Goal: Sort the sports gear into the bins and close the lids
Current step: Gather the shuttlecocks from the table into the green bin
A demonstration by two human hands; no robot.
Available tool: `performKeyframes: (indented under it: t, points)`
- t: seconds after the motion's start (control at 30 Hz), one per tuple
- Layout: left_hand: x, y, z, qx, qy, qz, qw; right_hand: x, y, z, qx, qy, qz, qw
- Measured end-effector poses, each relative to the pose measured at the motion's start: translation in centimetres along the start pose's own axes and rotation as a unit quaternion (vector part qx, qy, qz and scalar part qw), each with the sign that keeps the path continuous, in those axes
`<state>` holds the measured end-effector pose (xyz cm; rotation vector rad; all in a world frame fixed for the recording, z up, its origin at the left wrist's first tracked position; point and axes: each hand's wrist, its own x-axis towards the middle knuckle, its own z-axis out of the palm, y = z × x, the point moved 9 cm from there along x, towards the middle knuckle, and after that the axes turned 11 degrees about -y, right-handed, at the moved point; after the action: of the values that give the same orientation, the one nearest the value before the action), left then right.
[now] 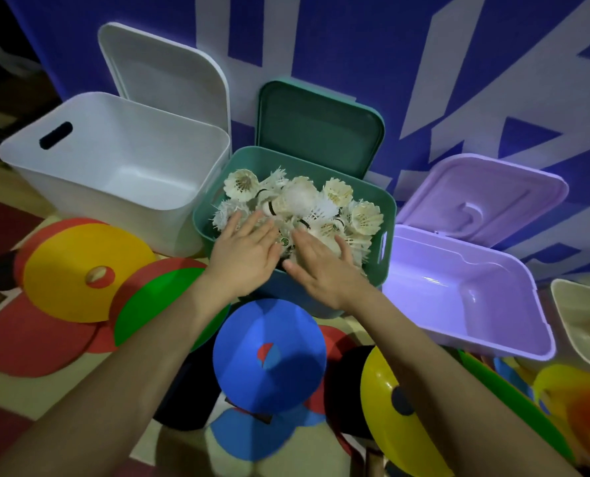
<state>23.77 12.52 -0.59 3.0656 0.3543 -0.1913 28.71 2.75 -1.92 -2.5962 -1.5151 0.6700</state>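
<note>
Three open plastic storage bins stood in a row against a blue wall with large white lettering (424,46), each with its lid tilted up behind it.

Item 1: large white plastic bin (32,156) with a slot handle, at left; nothing showed inside it; white lid (162,70) upright behind.

Item 2: teal-green plastic bin (386,215), centre, heaped above the rim with white feathered shuttlecocks (300,201); green lid (321,125) leaning on the wall.

Item 3: lilac plastic bin (493,325), right, its visible interior bare; lilac lid (482,204) propped behind it.

Item 4: corner of a cream-coloured container (582,321), far right, mostly out of view.

Item 5: flat round training discs on the floor in front of the bins: a yellow disc (63,273) overlapping a red one, a green disc (155,304), a blue disc (269,349) just before the green bin, a yellow bowl-shaped disc (383,401) partly under the right forearm, and further blue, green and orange pieces at lower right, blurred.

Hands: the left hand (245,253) lay palm-down on the near side of the shuttlecock heap, fingers straight and slightly spread. The right hand (321,266) lay beside it, also palm-down on the heap, fingers extended and close together, thumb angled toward the left hand. Neither hand gripped anything.
</note>
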Motion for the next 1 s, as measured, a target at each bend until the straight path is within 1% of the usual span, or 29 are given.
performKeyframes:
  t: [0.07,0.1,0.17,0.27,0.4,0.5,0.57,0.63,0.73,0.8,0.87,1.0]
  points:
    - [-0.3,0.1,0.1,0.004,0.003,0.005,1.0,0.7,0.3,0.6,0.034,-0.046,0.024,0.998]
    - [-0.2,0.0,0.1,-0.003,-0.002,0.002,1.0,0.7,0.5,0.6,0.047,-0.053,0.033,0.997]
    - [0.1,-0.1,0.2,-0.016,-0.015,-0.004,1.0,0.5,0.6,0.4,0.048,-0.037,0.037,0.997]
    - [0.3,-0.2,-0.3,-0.039,-0.014,-0.004,0.999,-0.2,1.1,-0.9,0.041,0.032,0.038,0.998]
    - [-0.5,1.1,-3.6,-0.063,0.064,0.019,0.996,-2.8,1.8,-4.0,0.035,0.109,0.042,0.993]
    - [-1.0,4.0,-6.8,-0.072,0.094,0.038,0.992,-6.4,2.3,-6.8,0.052,0.192,0.027,0.98]
    - [-1.2,6.5,-8.8,-0.065,0.113,0.056,0.99,-9.5,3.0,-8.2,0.054,0.238,0.03,0.969]
    - [-1.7,9.5,-10.6,-0.06,0.132,0.084,0.986,-13.0,4.2,-8.8,0.056,0.267,0.04,0.961]
    - [-2.7,15.2,-12.1,-0.048,0.159,0.134,0.977,-19.2,6.6,-8.6,0.064,0.307,0.056,0.948]
    - [-3.5,19.6,-12.3,-0.038,0.154,0.167,0.973,-23.5,8.4,-7.8,0.074,0.332,0.065,0.938]
    - [-4.3,24.1,-12.1,-0.03,0.145,0.201,0.968,-27.4,10.4,-6.6,0.077,0.338,0.077,0.935]
    - [-6.5,33.1,-11.5,-0.022,0.153,0.247,0.957,-34.9,15.4,-4.0,0.088,0.341,0.13,0.927]
